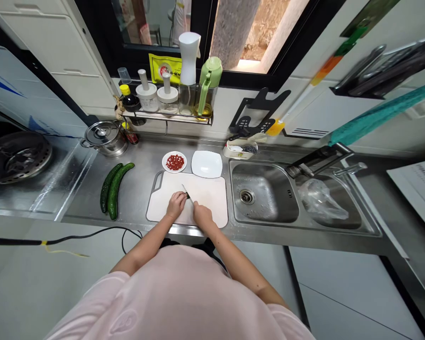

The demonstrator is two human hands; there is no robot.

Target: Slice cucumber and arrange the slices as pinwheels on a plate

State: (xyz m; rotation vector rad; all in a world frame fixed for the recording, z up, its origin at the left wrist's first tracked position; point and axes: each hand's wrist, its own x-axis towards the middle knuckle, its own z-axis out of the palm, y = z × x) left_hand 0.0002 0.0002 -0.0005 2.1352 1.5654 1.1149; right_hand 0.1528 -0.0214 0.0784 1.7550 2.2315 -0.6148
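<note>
A knife (189,194) is in my right hand (202,216), its blade pointing up and left over the white cutting board (212,193). My left hand (177,205), fingers pinched together, holds a small dark piece (186,195) beside the blade; what it is cannot be made out. Just behind the board stand a plate of chopped red pieces (174,162) and a white plate (207,164) with nothing on it. Two green cucumbers (115,191) lie side by side on the steel counter to the left.
Right of the board is a sink (265,192), with a plastic bag (320,199) in the second basin. A lidded pot (106,138) stands at the back left. Above the counter, a rack (170,116) carries jars and bottles. A stove burner (19,158) is at far left.
</note>
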